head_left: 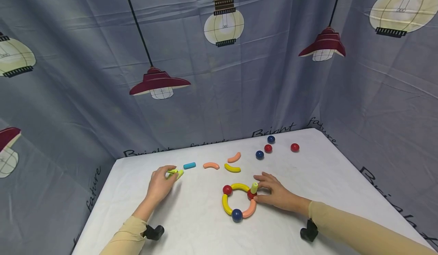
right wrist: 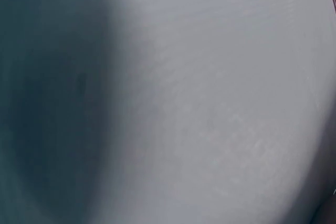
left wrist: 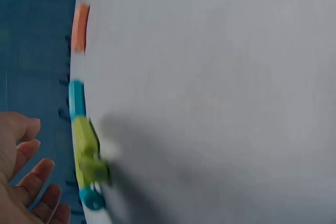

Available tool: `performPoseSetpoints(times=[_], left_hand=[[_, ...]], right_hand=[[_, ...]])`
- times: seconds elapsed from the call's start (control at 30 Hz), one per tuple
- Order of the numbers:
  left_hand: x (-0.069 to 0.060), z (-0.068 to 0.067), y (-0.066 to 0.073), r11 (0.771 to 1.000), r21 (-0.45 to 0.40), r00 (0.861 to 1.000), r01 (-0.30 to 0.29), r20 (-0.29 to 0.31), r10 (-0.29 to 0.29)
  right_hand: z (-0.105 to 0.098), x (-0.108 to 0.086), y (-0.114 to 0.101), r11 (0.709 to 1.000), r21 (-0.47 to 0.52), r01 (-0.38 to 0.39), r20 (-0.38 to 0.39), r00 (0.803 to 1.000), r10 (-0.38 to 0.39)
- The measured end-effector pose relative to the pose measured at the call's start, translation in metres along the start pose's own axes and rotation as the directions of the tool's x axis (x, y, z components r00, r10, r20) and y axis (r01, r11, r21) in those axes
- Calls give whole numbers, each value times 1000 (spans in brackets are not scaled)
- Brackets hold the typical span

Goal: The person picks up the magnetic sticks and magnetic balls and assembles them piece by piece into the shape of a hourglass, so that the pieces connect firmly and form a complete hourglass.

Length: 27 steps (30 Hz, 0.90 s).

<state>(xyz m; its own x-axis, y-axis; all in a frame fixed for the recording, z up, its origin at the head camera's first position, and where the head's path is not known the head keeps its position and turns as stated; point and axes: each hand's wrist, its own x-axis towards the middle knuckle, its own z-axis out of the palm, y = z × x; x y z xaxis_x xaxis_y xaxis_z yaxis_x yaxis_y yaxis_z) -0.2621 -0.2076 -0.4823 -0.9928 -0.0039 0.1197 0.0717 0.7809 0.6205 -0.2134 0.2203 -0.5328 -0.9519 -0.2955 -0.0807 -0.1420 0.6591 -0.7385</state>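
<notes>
hovering with fingers loosely parted, the left hand (head_left: 161,184) is just beside yellow-green sticks (head_left: 180,173) on the desk (head_left: 195,213), near a blue stick (head_left: 189,165); the right hand (head_left: 278,195) has its thumb at a red ball (head_left: 251,196) bearing an upright green stick (head_left: 254,187), though whether it grips cannot be told; that ball sits between a yellow curve (head_left: 240,187) and a peach curve (head_left: 249,210) in a ring (head_left: 226,204) of such pieces

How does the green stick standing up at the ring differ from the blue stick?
Colour: the green stick is yellow-green, the blue stick light blue.
Pose: the green stick points up from a red ball; the blue stick lies flat on the table.
Place: the green stick is at the ring, the blue stick apart from it.
Both look straight.
</notes>
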Motion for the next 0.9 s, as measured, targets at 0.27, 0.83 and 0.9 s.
performPoseSetpoints(times=[0.27,0.83,0.9], left_hand=[[10,-14,-26,991,48,992,127,-10,-127],[28,-12,-39,936,262,971,236,-27,-238],[30,-12,-39,933,271,971,236,-28,-237]], right_hand=[[-2,-3,-2,1000,11,0,-3,1000,0],[0,-4,-6,1000,-4,-16,2,1000,16],[0,-4,-5,1000,-7,-13,-5,1000,13]])
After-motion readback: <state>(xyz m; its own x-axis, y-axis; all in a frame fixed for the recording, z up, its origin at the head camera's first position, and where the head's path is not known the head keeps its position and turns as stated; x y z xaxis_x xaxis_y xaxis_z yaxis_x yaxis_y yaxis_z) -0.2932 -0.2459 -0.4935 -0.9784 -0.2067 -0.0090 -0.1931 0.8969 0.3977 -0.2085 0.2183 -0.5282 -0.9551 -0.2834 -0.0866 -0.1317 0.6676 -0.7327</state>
